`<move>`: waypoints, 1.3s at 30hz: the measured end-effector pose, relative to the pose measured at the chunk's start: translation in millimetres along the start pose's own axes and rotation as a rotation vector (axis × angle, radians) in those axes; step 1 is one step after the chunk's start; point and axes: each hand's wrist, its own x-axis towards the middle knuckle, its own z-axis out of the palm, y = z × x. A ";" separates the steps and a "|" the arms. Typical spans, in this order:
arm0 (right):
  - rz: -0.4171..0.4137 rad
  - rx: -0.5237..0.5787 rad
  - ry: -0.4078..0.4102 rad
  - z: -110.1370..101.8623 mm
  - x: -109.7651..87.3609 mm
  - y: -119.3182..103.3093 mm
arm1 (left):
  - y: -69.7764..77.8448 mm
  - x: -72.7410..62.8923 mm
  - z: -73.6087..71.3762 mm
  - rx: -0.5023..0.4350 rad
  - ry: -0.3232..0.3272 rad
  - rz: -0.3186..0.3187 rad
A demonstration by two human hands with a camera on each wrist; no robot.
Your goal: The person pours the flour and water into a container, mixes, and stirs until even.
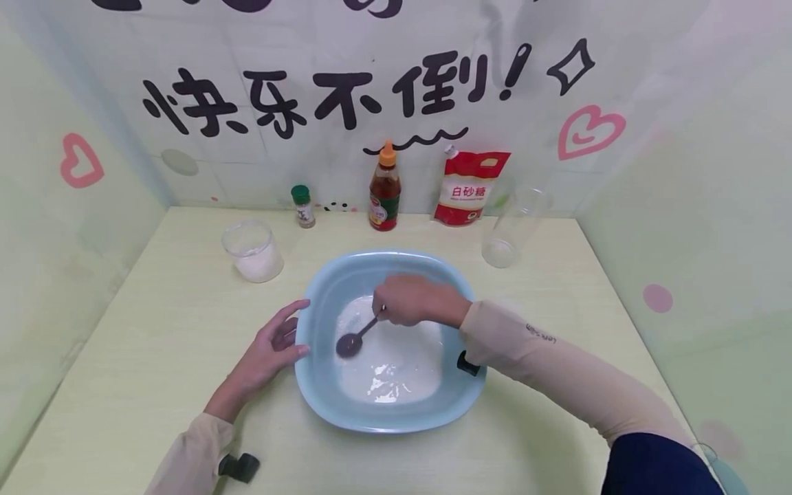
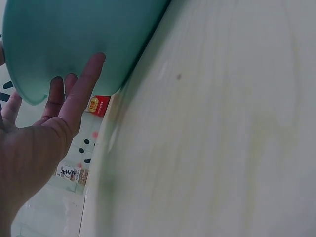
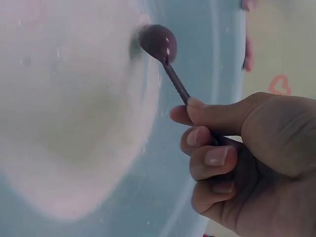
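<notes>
A light blue plastic basin holds a white milky liquid. My right hand reaches over the far right rim and pinches the handle of a dark brown spoon between thumb and fingers. The spoon's bowl is low over the left part of the liquid. At the basin's left side, my left hand rests its fingertips against the outer wall near the rim. In the left wrist view, those fingers are spread and fairly straight.
Behind the basin stand a green-capped spice jar, a sauce bottle and a red-and-white sugar pouch. A clear cup with white contents is back left, a tall clear glass back right. Walls enclose the table.
</notes>
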 end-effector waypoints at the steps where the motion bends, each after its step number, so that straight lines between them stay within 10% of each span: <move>1: 0.004 0.009 -0.028 1.7 -3.7 -1.2 | -0.4 0.3 0.1 0.002 0.000 -0.002; 10: 0.129 -0.019 -0.178 -1.4 -38.9 17.3 | -2.1 1.1 -0.6 0.001 0.003 0.001; 21: 0.325 -0.097 0.105 -23.0 -25.7 49.6 | -1.8 1.0 0.0 0.014 0.010 0.025; 28: 0.202 -0.027 0.131 -13.8 -2.7 28.2 | -1.1 1.4 2.3 -0.004 -0.008 0.059; 39: 0.006 0.005 -0.090 9.0 -17.8 -9.9 | -1.1 2.1 1.7 -0.013 -0.001 0.060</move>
